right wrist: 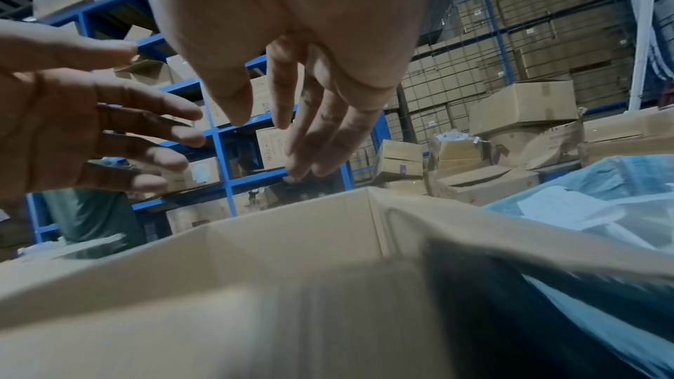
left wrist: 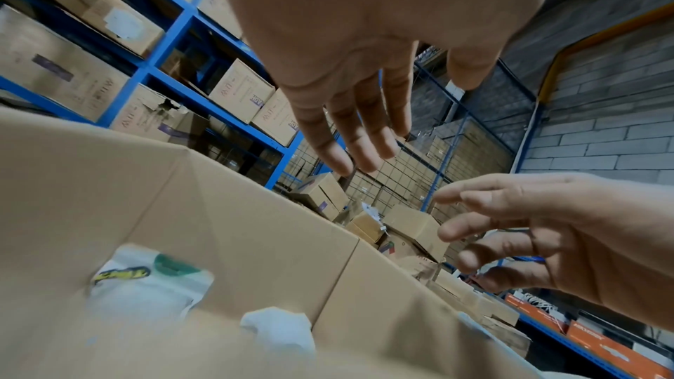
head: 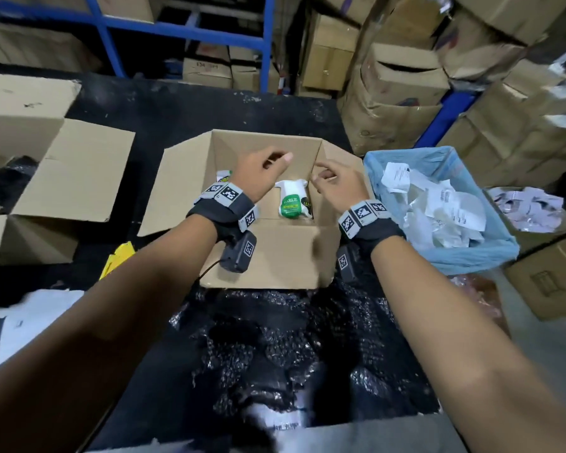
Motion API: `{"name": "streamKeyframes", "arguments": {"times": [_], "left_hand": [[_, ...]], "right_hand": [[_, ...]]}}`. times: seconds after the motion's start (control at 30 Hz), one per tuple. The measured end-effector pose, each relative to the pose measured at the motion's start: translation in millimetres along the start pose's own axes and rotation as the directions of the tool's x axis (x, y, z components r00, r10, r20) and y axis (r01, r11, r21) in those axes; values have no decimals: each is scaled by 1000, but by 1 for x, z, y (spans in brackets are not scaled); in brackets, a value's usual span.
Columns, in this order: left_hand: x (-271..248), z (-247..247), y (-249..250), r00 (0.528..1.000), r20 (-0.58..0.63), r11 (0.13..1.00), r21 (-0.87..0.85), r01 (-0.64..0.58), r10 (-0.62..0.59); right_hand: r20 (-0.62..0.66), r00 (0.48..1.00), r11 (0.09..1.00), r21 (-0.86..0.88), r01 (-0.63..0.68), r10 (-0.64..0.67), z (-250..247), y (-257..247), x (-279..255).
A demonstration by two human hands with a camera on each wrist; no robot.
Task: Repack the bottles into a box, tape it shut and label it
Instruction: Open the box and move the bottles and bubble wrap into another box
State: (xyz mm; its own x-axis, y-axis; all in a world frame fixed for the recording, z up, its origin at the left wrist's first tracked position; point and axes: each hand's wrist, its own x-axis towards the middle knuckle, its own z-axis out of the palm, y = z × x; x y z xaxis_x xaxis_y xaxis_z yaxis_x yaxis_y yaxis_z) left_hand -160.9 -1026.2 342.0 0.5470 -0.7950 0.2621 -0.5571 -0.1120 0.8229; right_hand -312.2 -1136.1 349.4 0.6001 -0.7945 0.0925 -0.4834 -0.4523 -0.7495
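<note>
- Open cardboard box (head: 190, 178) in middle of black tabletop (head: 151, 106), all four flaps spread outward
- White bottle with green label (head: 293, 201) lying inside box against right wall; part of a second white bottle (head: 223, 176) at left, mostly hidden behind left wrist
- Left hand (head: 262, 173) over box opening, fingers loosely relaxed and slightly bent, gripping nothing
- Right hand (head: 335, 181) just beside it over right side of box, fingers spread and loose, also empty
- Hands close together, not touching each other or the cardboard
- Black bubble wrap (head: 275, 338) on tabletop near front flap
- Blue-lined bin (head: 490, 253) full of crumpled paper just right of box
- Another open carton (head: 76, 171) at left, well apart
- Blue racking (head: 190, 27) with stacked cartons behind
</note>
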Motion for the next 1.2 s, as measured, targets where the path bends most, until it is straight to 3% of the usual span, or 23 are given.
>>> {"name": "streamKeyframes", "arguments": {"times": [0.17,0.3,0.4,0.47,0.5,0.6,0.67,0.8,0.97,1.1,1.2], "left_hand": [[-99,14,11,998,-7,995,-81,59,-60],[-186,27,10,987,-24,986,-67,156,-158],[-246,29,-14,983,-16,972,151,182,-182],[-272,30,-36,975,54,909,378,178,-213],[-281,30,-46,959,114,860,479,176,-260],[-289,38,-67,845,295,744,647,167,-446],[-287,47,-75,801,345,734,659,164,-490],[-287,64,-83,765,416,759,635,142,-491],[-306,72,-108,830,386,731,681,37,-402],[-313,67,-112,881,331,789,609,75,-339],[-313,63,-114,899,310,834,543,99,-308]], "right_hand": [[78,997,994,106,-13,5,-2,34,-78],[130,991,1000,6,23,-23,-6,62,-139],[146,989,986,-163,34,-10,-6,93,-174],[215,975,951,-310,13,57,-4,115,-190],[273,956,949,-314,-22,113,-2,124,-196],[451,869,972,-202,-122,203,14,145,-208],[512,834,971,-212,-107,203,33,155,-212],[524,833,950,-313,-7,179,60,155,-214],[450,886,901,-421,105,108,74,158,-217],[403,914,859,-485,162,55,81,159,-226],[374,927,885,-443,146,34,84,155,-229]]}}
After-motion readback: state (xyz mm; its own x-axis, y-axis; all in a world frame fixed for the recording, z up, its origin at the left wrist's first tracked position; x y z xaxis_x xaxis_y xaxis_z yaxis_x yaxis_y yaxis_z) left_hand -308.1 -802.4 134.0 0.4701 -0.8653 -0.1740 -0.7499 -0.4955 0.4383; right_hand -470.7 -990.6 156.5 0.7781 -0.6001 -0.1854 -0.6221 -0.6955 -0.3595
